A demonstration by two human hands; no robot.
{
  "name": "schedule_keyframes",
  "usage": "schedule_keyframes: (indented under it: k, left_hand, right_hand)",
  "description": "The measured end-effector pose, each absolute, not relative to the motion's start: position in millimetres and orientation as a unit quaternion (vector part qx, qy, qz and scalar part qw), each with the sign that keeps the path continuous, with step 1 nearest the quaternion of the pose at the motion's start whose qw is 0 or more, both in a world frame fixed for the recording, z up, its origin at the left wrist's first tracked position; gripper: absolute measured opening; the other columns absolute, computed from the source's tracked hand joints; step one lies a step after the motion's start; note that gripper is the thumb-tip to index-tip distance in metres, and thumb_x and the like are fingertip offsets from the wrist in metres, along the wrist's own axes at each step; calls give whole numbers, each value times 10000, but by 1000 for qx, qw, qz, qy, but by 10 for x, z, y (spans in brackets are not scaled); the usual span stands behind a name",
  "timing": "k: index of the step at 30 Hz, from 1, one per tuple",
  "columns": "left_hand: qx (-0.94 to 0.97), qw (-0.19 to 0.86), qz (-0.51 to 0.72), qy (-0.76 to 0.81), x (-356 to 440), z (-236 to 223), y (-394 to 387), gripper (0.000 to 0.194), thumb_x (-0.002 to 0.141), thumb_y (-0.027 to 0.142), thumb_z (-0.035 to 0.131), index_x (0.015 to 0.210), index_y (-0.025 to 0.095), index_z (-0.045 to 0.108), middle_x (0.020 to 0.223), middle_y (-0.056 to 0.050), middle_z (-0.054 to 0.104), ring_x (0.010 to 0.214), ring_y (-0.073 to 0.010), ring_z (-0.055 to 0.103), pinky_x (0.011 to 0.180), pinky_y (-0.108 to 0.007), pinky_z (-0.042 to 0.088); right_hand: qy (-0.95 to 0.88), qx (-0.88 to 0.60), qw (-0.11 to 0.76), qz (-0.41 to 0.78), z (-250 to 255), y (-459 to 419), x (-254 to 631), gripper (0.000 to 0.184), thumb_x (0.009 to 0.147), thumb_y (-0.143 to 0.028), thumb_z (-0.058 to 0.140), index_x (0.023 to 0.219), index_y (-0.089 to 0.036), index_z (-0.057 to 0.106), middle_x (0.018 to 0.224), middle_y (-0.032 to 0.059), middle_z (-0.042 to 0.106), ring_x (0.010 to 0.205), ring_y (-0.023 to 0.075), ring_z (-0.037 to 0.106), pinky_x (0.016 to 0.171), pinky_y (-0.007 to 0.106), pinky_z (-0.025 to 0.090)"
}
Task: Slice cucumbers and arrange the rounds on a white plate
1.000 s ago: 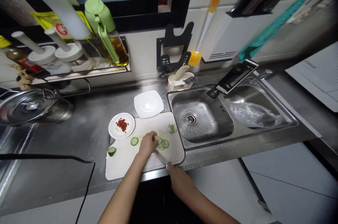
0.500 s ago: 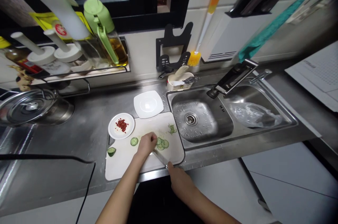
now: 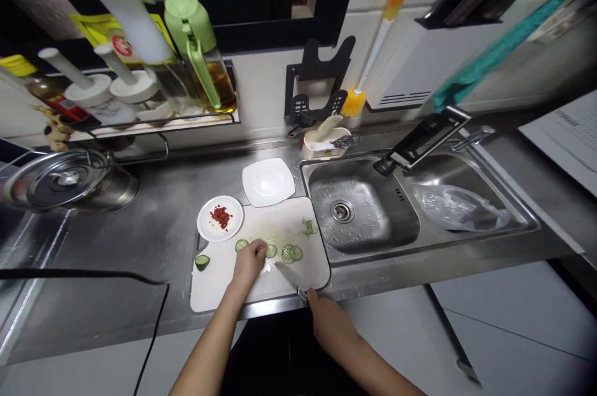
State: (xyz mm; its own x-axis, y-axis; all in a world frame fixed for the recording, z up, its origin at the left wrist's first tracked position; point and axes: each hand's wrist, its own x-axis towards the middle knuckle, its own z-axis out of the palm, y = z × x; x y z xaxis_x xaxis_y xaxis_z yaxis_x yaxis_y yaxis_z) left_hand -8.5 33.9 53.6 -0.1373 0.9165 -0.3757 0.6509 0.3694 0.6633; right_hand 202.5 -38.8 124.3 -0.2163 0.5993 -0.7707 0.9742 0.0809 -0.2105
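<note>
My left hand (image 3: 250, 259) is over the middle of the white cutting board (image 3: 214, 290), its fingers pinched together at the left edge of a cucumber slice (image 3: 271, 251). My right hand (image 3: 329, 318) is closed round the handle of a knife (image 3: 290, 276) at the board's front edge, with the blade pointing up and left toward the slices. A few overlapping cucumber slices (image 3: 291, 253) lie right of the blade tip. Another cucumber slice (image 3: 241, 245) is partly behind my left hand. At the board's left side rests a cucumber end piece (image 3: 202, 262).
A round plate (image 3: 205, 231) with chopped red bits overlaps the board's back left corner. Behind the board is a square white plate (image 3: 268, 179). Green scraps (image 3: 308, 227) lie at the right, beside the sink (image 3: 364, 216). A lidded pot (image 3: 112, 191) stands far left.
My left hand has shifted left, and one cucumber slice now lies apart from the overlapping ones. The knife has moved slightly right, away from my left hand. The view has shifted a little.
</note>
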Motion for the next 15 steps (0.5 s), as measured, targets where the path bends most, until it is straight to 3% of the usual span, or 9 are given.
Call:
schedule_keyframes:
  k: [4,15]
  left_hand:
    - [500,362,187,764,-31,537,273,202,768,213,500,860,189,679,694,-3,658,652,-126,587,648,-223,393]
    - [468,351,179,791,30,530,286,171,759,209,487,670,199,633,646,-2,648,623,-133,574,626,-227,364]
  right_hand:
    - [690,581,241,-358,1274,-351,1949,591,793,35,339,1365,-100,398,1053,169,657,993,244,616,783,297,459]
    - [699,585,246,-331,1447,-127,1624,563,810,39,298,1356,-65,389,1032,200,661,989,245,632,776,294,473]
